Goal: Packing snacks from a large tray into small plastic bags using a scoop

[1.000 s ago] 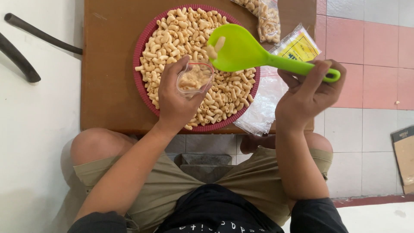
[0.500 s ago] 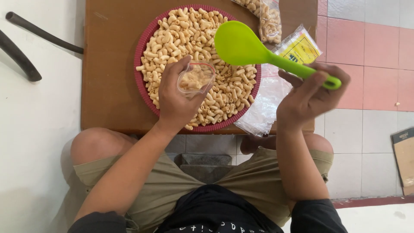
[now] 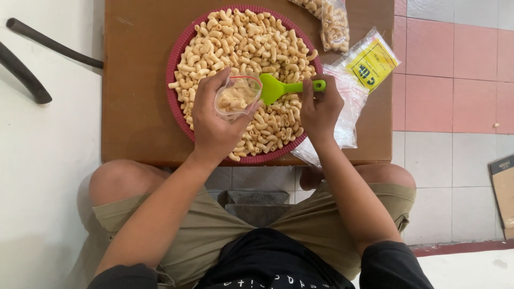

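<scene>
A round red tray (image 3: 176, 64) heaped with pale macaroni pieces (image 3: 241, 43) lies on a brown board (image 3: 134, 80). My left hand (image 3: 214, 123) holds a small clear plastic bag (image 3: 235, 96), partly filled with the pieces, open over the tray. My right hand (image 3: 318, 107) grips the handle of a green plastic spoon (image 3: 278, 88). The spoon's bowl is tilted on edge, right at the bag's mouth.
Filled clear bags (image 3: 332, 21) lie at the board's top right. A stack of empty plastic bags with a yellow label (image 3: 369, 61) sits right of the tray. Two black tubes (image 3: 32, 59) lie on the white floor at left. My knees are under the board.
The green spoon has come down from above the tray and turned on edge against the bag's mouth. My right hand has moved left, close to my left hand.
</scene>
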